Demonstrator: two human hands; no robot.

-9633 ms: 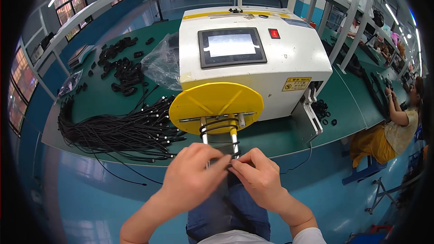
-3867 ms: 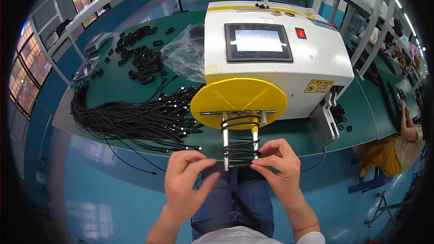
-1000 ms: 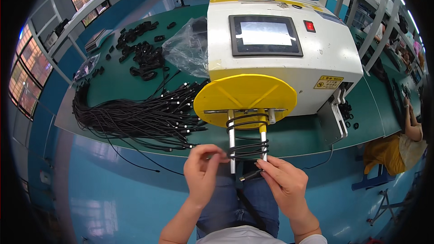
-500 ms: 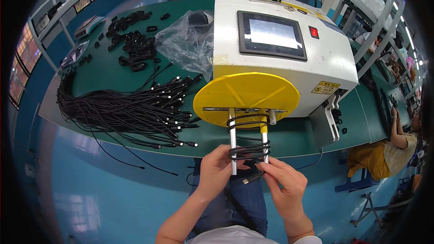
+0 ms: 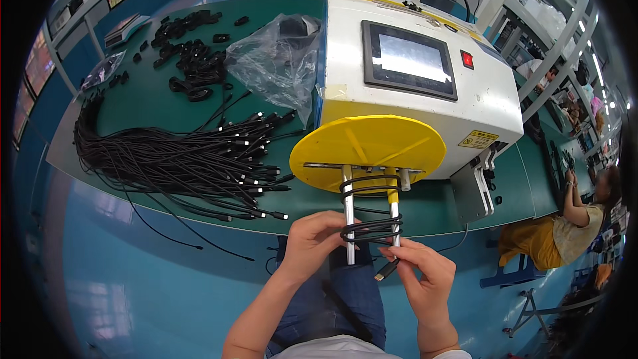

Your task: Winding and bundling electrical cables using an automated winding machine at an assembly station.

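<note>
- Left hand (image 5: 318,242): grip clamped on the black cable coil (image 5: 369,226) at the left metal post (image 5: 348,216).
- Right hand (image 5: 420,271): fingers pinched together on the cable plug end (image 5: 385,270), below the coil.
- The coil is wound around two upright posts under the yellow disc (image 5: 367,152) of the white winding machine (image 5: 425,73).
- A bundle of loose black cables (image 5: 179,159) lies on the green table (image 5: 133,103), left of the machine.

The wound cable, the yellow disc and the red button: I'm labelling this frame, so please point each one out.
wound cable (image 5: 369,229), head view, on the black loops around the two metal posts.
yellow disc (image 5: 367,148), head view, on its flat face.
red button (image 5: 467,59), head view, on its middle.
</note>
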